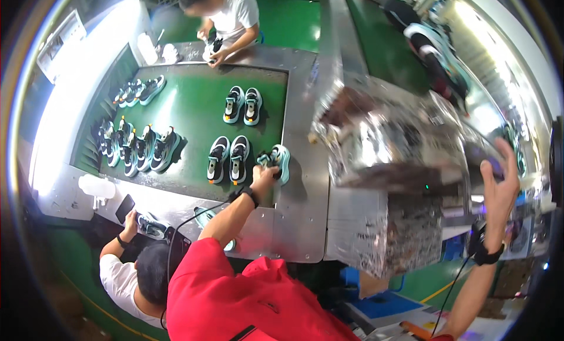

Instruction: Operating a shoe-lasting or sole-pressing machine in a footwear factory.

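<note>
My left hand [264, 176] is closed on a sneaker [282, 165] with a teal sole and dark upper, at the right edge of the green belt. The sneaker is tilted, showing its sole side. Just left of it, a pair of black and white sneakers [239, 159] stands upright, with another pair [233, 105] farther off. Out at the far right, my right hand [502, 185] is raised with thumb and fingers apart, and nothing shows in it. It is beside a foil-wrapped box-shaped unit [393, 147].
More sneakers [147, 148] stand in rows on the belt's left [194, 118]. Across the table a person [232, 18] handles a shoe. At lower left another person [135, 270] holds a phone [125, 207] near a sneaker [153, 226]. A metal rim [299, 223] borders the belt.
</note>
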The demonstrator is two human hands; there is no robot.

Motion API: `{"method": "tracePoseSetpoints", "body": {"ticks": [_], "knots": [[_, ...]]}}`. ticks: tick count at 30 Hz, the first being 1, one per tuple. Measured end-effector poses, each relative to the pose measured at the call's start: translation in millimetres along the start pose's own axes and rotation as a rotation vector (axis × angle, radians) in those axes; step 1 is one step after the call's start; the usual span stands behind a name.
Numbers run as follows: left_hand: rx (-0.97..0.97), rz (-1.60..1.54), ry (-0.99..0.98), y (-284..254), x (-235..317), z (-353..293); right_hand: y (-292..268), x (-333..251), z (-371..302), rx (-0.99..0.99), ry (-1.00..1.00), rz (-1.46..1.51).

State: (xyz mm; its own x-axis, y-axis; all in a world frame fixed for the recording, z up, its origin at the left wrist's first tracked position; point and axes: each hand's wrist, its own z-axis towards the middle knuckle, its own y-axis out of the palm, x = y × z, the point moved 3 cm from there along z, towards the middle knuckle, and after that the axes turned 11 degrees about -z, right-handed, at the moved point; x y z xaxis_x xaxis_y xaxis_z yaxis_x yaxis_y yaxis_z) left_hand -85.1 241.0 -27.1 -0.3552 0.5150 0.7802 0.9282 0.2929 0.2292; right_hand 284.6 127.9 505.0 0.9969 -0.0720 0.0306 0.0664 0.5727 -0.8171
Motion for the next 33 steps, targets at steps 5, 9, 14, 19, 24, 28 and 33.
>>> {"method": "tracePoseSetpoints", "body": {"ticks": [5,9,14,19,24,28,33], "knots": [[0.103,0.177,0.128,25.7,58.2,123.4,94.6,-2.9,137.4,-0.106,-0.213,-0.036],[0.297,0.492,0.486,28.5,82.7,221.2,142.3,-40.5,185.8,-0.331,0.135,-0.168],[0.396,0.823,0.528,46.3,95.1,264.3,146.2,6.3,193.0,-0.219,-0.035,-0.388],[0.252,0.714,0.525,57.6,90.0,271.2,122.1,2.0,187.2,-0.194,-0.009,-0.419],[0.037,0.541,0.67,24.0,39.6,178.2,139.3,-29.6,167.6,-0.124,-0.094,-0.286],[-0.502,0.142,0.503,15.9,-16.8,43.1,114.7,-40.8,159.8,0.033,-0.152,-0.075],[-0.84,0.024,-0.111,90.6,8.2,-155.9,1.6,-24.6,109.5,0.339,-0.122,0.207]]}}
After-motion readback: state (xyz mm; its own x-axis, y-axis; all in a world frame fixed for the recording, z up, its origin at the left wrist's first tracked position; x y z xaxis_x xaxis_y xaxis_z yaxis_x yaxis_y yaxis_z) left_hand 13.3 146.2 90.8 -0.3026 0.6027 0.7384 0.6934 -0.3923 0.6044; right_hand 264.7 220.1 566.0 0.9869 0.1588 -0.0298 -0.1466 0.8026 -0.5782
